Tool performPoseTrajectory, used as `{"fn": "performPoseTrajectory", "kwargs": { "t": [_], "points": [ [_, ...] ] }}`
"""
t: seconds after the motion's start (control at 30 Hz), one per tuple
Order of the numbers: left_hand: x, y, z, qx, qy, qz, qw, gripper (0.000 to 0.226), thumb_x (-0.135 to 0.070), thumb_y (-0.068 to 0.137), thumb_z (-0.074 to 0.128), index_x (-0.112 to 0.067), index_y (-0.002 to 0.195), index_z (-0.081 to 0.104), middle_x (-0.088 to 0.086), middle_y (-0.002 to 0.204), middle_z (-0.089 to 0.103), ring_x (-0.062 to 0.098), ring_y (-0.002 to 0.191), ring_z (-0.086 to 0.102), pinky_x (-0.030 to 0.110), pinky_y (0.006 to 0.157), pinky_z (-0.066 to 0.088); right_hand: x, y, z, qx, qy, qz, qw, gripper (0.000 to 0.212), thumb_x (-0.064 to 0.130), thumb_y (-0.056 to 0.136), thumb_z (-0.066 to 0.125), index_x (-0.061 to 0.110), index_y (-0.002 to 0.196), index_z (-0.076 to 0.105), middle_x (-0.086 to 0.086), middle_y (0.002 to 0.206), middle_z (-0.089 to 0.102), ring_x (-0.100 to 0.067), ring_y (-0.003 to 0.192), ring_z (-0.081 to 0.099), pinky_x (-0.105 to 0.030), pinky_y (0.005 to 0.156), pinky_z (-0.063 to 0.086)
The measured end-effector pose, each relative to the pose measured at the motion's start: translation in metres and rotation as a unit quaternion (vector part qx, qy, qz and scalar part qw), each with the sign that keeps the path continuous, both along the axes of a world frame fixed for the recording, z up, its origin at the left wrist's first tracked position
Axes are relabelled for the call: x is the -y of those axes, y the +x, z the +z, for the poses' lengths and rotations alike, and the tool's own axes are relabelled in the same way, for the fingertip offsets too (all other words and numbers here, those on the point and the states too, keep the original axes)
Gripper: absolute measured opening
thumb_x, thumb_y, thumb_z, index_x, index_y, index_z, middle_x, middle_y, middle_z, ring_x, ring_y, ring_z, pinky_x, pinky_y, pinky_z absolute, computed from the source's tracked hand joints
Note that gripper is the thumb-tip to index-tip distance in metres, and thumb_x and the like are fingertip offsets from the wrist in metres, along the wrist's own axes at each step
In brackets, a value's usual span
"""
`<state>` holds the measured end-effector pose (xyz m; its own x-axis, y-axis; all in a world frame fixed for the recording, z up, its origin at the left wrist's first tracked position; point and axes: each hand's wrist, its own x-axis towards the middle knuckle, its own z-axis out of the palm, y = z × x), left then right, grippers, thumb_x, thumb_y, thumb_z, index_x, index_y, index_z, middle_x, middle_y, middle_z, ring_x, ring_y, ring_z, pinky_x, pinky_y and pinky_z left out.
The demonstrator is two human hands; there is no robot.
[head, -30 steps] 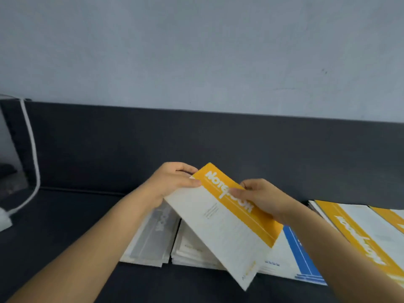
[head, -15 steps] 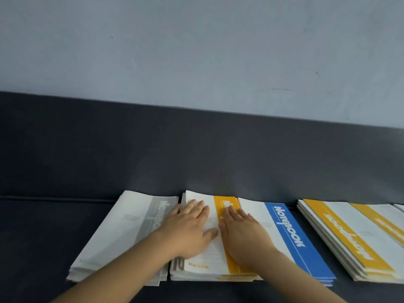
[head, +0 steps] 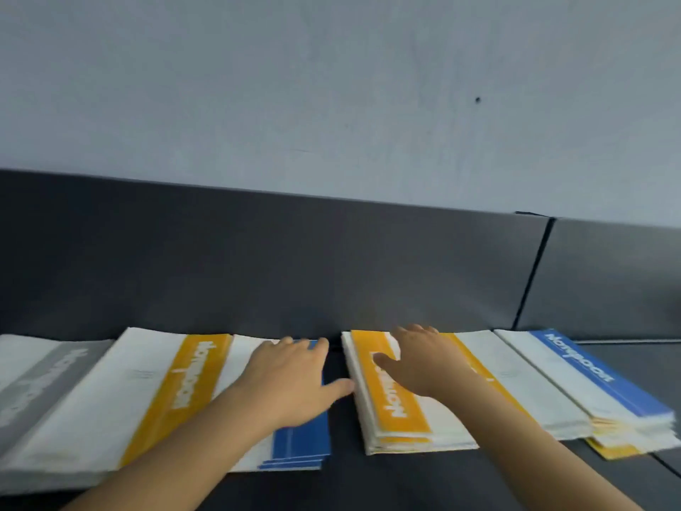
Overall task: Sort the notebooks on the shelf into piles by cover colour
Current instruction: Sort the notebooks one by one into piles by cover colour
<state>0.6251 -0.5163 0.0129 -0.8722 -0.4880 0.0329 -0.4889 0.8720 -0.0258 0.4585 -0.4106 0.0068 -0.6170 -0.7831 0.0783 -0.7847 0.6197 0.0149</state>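
Fingers [head: 292, 344] of the left hand [head: 291, 381] are laid flat, slightly spread, on the blue-banded pile [head: 302, 437] at lower centre; the right hand [head: 423, 363] is spread open over the yellow-banded pile [head: 401, 411] just right.

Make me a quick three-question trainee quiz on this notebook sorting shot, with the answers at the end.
1. True or false: the left hand rests on a blue-banded notebook.
2. Which band colour tops the pile under the right hand? A grey, B yellow, C green.
3. Fill in: the top notebook of the rightmost pile has a ____ band.
Key: 1 true; 2 B; 3 blue.
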Motion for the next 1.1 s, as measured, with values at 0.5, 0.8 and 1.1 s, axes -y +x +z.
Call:
{"fn": "performPoseTrajectory", "kwargs": {
  "t": [0.5,0.8,1.1],
  "points": [
    [-0.062,-0.135,-0.022,-0.131,0.176,0.209,0.953,0.095,-0.052,0.076,0.073,-0.019,0.149,0.022,0.004,0.145,0.043,0.025,0.131,0.042,0.034,0.098,0.042,-0.039,-0.095,-0.043,0.136,-0.124,0.056,0.981,0.054,0.051,0.096,0.037,0.006,0.121,0.052,-0.008,0.127,0.052,-0.025,0.117,0.048,-0.034,0.097,0.038],
    [-0.047,-0.113,-0.017,-0.3,0.357,0.175,0.867,0.083,-0.005,0.069,0.084,-0.032,0.136,0.045,-0.004,0.131,0.05,0.01,0.113,0.056,0.037,0.083,0.058,-0.037,-0.095,-0.04,0.22,-0.272,0.058,0.935,0.045,0.042,0.092,0.053,0.01,0.124,0.054,-0.003,0.124,0.057,-0.021,0.111,0.053,-0.025,0.083,0.039],
    [-0.023,-0.094,0.003,-0.371,0.513,0.121,0.765,0.093,0.006,0.085,0.067,-0.03,0.153,0.015,0.002,0.101,0.073,0.02,0.089,0.071,0.034,0.076,0.058,-0.04,-0.094,-0.035,0.265,-0.339,0.078,0.899,0.078,0.048,0.085,0.062,0.027,0.148,0.022,0.009,0.157,0.013,-0.016,0.142,0.023,-0.034,0.11,0.03]
  ]
}}
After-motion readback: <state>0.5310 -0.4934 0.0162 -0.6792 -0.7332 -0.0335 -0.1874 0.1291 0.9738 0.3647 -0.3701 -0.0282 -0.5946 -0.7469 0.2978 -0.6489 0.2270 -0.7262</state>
